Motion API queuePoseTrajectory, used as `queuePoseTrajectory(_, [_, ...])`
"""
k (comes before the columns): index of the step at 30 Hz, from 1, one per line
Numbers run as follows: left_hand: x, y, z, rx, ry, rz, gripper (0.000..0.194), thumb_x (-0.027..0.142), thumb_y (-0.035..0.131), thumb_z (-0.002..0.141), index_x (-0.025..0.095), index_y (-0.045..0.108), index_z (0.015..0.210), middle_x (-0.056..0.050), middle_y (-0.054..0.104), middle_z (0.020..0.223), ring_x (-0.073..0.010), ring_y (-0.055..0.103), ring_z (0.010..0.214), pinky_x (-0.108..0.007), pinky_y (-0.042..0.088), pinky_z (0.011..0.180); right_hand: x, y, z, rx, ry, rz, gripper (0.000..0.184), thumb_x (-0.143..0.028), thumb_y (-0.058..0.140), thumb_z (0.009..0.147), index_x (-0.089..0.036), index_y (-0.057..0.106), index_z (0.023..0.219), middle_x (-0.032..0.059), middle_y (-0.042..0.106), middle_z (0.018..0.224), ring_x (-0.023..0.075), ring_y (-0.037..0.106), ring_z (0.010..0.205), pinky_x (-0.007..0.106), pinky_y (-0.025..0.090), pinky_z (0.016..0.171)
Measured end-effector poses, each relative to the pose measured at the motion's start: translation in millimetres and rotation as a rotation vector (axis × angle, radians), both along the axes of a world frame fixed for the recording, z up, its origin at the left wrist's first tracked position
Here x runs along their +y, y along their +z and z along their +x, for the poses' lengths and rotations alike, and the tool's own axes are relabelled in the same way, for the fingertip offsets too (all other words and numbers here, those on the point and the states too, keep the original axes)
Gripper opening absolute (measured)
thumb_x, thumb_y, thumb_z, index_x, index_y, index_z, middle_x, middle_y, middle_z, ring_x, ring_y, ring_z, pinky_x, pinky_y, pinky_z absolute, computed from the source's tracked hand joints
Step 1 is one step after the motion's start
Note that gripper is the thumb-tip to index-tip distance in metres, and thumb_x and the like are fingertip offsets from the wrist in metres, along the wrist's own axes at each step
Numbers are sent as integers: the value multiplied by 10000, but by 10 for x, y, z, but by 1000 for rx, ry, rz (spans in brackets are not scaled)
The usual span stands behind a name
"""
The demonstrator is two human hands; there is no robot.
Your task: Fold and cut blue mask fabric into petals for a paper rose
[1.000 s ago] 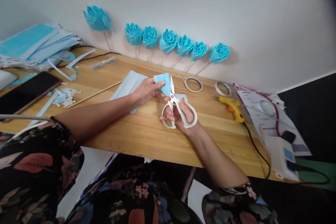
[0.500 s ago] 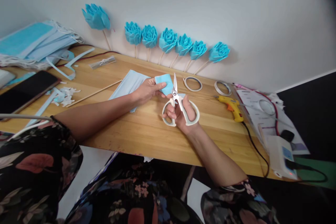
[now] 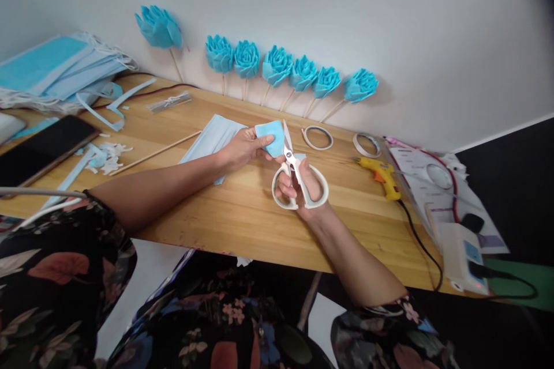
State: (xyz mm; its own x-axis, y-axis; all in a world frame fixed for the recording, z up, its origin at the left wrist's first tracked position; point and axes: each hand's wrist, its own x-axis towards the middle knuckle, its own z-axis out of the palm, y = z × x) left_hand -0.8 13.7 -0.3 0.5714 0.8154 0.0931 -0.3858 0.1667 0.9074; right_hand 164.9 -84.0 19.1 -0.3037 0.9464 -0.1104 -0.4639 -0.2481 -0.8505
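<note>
The left hand (image 3: 249, 147) is pinching a small blue fabric piece (image 3: 278, 130) between thumb and fingers, holding it up over the wooden surface (image 3: 259, 213), while the right hand (image 3: 312, 181) is gripping the scissors (image 3: 288, 154), with the thumb and fingers passing through the white handle loops. The upper blade is pointing away from the body along the piece's right edge; whether the metal is touching it, one cannot tell. The fabric is looking thin, light and soft, probably apt to bend or slide if held far from the blades, so a flat pinch near the working edge should be steadying it best without creasing. The scissors are seeming stiff and heavier, the loops being the safe place to hold. A pleated face mask (image 3: 214, 135) is lying flat beside and partly behind the left hand, and a wooden skewer (image 3: 156, 153) is resting left of it.
</note>
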Motion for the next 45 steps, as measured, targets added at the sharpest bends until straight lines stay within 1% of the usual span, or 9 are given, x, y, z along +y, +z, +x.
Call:
queuePoseTrajectory(6, [4, -9, 1, -4, 42, -37, 456, 495, 878, 703, 108, 699, 863, -52, 741, 771, -129, 691, 686, -229, 558, 637, 22, 1, 5, -11, 9, -11, 539, -701, 698, 799, -208, 657, 1013, -110, 483, 555, 34, 320, 395, 227, 497, 496])
queuePoseTrajectory(12, [5, 8, 6, -22, 69, -76, 382, 476, 776, 840, 104, 692, 821, -58, 728, 763, -120, 679, 691, -232, 559, 649, 24, 12, 9, -47, -17, 12, 567, -702, 721, 773, -202, 646, 1030, -112, 492, 559, 34, 338, 397, 235, 512, 508])
queuePoseTrajectory(15, [28, -7, -9, -15, 56, -129, 316, 408, 753, 878, 110, 687, 793, -33, 689, 710, -91, 633, 618, -197, 496, 546, 16, 20, 9, -65, -54, 20, 562, -688, 726, 780, -193, 654, 1035, -108, 496, 573, 32, 345, 407, 237, 520, 514])
queuePoseTrajectory(19, [71, -14, -40, -21, 57, -209, 307, 318, 793, 850, 114, 639, 680, 27, 585, 576, -34, 498, 471, -160, 398, 449, 24, 2, 14, -82, -79, 23, 582, -696, 742, 756, -187, 659, 1027, -105, 499, 569, 34, 351, 408, 237, 527, 505])
queuePoseTrajectory(24, [71, 42, -33, -49, 29, -285, 202, 252, 762, 879, 102, 683, 769, -11, 698, 725, -63, 652, 648, -185, 555, 676, 24, -7, 12, -101, -72, 20, 561, -685, 731, 776, -189, 662, 1029, -103, 510, 565, 33, 363, 405, 226, 537, 508])
queuePoseTrajectory(27, [58, 50, -13, -74, 27, -249, 178, 270, 762, 878, 109, 705, 823, -20, 723, 776, -87, 688, 708, -226, 582, 742, 13, -3, 7, -108, -80, 21, 545, -674, 720, 797, -189, 662, 1040, -101, 515, 578, 30, 364, 410, 223, 540, 520])
queuePoseTrajectory(33, [57, 21, -15, -60, 48, -148, 282, 369, 846, 783, 123, 708, 805, -9, 712, 730, -92, 669, 669, -213, 560, 675, 12, -32, 19, -121, 12, 16, 615, -728, 698, 775, -198, 648, 1084, -102, 512, 575, 42, 354, 408, 264, 562, 541])
queuePoseTrajectory(38, [35, 34, -27, -75, 25, -71, 391, 474, 872, 721, 121, 703, 732, -18, 707, 691, -107, 668, 643, -217, 555, 648, -28, 22, 25, -90, 88, 1, 600, -737, 673, 791, -246, 618, 1132, -68, 577, 656, 81, 465, 503, 297, 582, 617])
queuePoseTrajectory(45, [44, 31, -13, -89, 115, -127, 277, 356, 830, 801, 124, 690, 743, 0, 701, 689, -83, 641, 623, -203, 541, 634, -39, 63, 9, -100, 122, -7, 657, -732, 655, 810, -266, 544, 1259, -76, 564, 648, 89, 430, 508, 319, 583, 651])
